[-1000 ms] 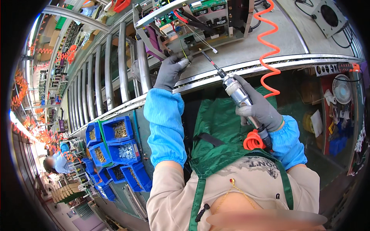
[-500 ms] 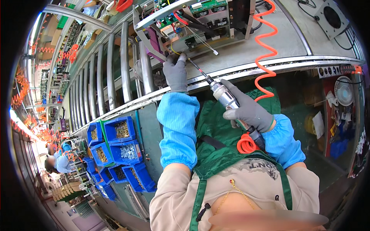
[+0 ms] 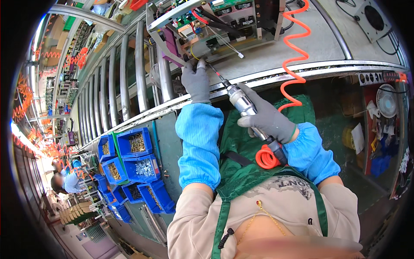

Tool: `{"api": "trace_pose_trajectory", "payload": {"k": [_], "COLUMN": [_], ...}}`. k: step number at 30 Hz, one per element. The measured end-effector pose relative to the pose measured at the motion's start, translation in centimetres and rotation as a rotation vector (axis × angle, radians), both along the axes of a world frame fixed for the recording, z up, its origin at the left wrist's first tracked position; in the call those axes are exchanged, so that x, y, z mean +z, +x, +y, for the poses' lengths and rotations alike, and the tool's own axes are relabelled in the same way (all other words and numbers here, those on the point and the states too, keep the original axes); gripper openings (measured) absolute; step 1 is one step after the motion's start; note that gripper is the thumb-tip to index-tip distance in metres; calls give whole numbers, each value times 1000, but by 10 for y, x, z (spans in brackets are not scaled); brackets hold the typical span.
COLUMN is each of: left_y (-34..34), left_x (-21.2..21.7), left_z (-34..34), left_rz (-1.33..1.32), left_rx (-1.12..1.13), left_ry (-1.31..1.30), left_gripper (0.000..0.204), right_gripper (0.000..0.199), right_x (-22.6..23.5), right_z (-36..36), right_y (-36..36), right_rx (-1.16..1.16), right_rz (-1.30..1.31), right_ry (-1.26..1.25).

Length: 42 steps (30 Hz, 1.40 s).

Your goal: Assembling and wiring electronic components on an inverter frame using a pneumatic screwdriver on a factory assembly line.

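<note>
In a grey glove, my right hand (image 3: 271,118) is wrapped round a silver pneumatic screwdriver (image 3: 241,100). Its long thin bit slants up and left toward the near lower edge of an open metal chassis (image 3: 166,20). My left hand (image 3: 196,80), gloved too, is at that chassis's lower left corner, beside the tip of the bit. Its fingertips are bent in against the frame, and whatever they grip is too small or hidden. Inside the chassis are green circuit boards (image 3: 224,5), wiring and a purple panel (image 3: 171,46). A loose white connector (image 3: 240,55) hangs from its cable in front.
Blue bins (image 3: 142,168) of screws and small metal parts stand at the left. Metal rollers (image 3: 140,69) run beyond them. An orange coiled hose (image 3: 297,56) hangs right of the chassis. A fan plate (image 3: 371,19) lies far right; a small fan (image 3: 386,101) stands below.
My right hand and the screwdriver have moved up and left, bringing the bit closer to my left fingertips. The chassis appears slightly higher and further left.
</note>
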State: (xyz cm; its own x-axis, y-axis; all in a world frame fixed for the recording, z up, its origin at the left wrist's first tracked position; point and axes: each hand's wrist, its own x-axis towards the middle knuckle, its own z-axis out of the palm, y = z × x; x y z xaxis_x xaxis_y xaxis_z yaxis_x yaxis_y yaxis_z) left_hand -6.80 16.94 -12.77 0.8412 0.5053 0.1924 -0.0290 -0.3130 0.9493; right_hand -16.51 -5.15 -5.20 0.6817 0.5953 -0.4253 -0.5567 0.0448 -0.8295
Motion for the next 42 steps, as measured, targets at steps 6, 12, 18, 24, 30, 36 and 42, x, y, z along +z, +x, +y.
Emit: {"api": "trace_pose_trajectory", "payload": {"k": [6,12,18,24,30,36,42], "left_y": [1,9,14,18,23,27,29], "left_x": [3,4,4,4,3,5,3], "left_z": [-9,-3,0,-4,-25,-44,-55], "left_rz": [18,39,65,108,119,139,88], "left_rx": [98,107,102,117,149,125,83], "left_ry": [314,423,530,587,622,655,633], "left_gripper": [21,22,22,24,27,29,31], "right_gripper": [99,100,100,99,98,97,97], "right_x": [-21,-26,-36,-33,-34,-38,-47], "right_z": [24,32,35,35,30,22,14], "right_y": [5,7,8,2,-2,-6,-7], "right_rx": [-43,-61,-65,-98,-162,-209,-255], "right_rz": [-32,-64,-127,-97,-69,-69,-51], "right_ry": [50,28,-9,-29,30,18,86]}}
